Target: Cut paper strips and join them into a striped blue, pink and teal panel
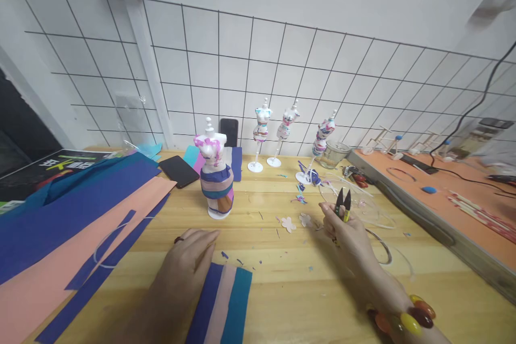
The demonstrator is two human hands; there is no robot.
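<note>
My right hand (342, 231) is closed around a pair of wire cutters (343, 205), whose two dark jaws point up and stand slightly apart. A thin white cord loop (381, 244) lies beside that wrist. My left hand (189, 255) is palm down with its fingers extended; nothing shows in it. Just under it lies a striped piece (223, 306) in blue, pale pink and teal. Beyond the left hand stands a small white mannequin torso (213, 153) with pink patches, wrapped below in blue, pink, teal and brown bands. Between my hands are a pale flower cutout (288, 224) and small scraps.
Three smaller decorated mannequins (263, 118) stand by the grid wall, near a glass jar (334, 156). Large blue and peach sheets (121, 193) cover the left side, beside a dark phone (179, 171). An orange raised surface (443, 188) with wooden frames borders the right.
</note>
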